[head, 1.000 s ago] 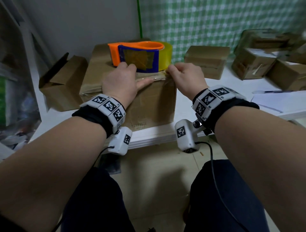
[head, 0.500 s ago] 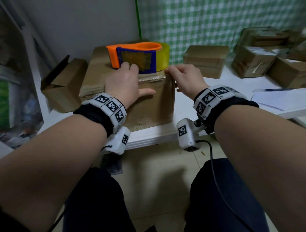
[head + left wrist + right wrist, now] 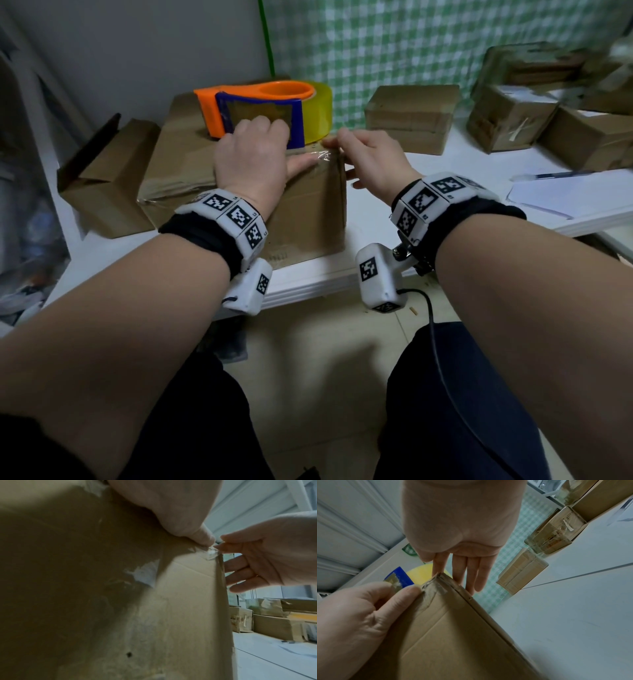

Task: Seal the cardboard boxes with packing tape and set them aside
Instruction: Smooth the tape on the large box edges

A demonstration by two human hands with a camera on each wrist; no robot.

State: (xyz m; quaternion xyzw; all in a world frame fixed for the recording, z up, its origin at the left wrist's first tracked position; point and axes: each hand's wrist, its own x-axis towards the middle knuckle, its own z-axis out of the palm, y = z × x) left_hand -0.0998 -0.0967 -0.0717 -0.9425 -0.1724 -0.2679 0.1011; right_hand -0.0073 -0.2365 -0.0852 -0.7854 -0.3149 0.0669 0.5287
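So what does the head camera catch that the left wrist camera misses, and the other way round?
Only the head view shows the tape dispenser on the box, the open carton at left, and the pen. Only the left wrist view shows the right hand's palm side and a torn white patch on the box's front. Both show the box, the crumpled tape end at its corner, and sealed boxes beyond.

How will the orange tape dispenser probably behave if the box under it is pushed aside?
The tape dispenser lies loose on the cardboard box, so it would probably slide or tip if the box is jerked. Its yellow roll is round, so it might roll if it drops. It looks like rigid plastic, probably not fragile.
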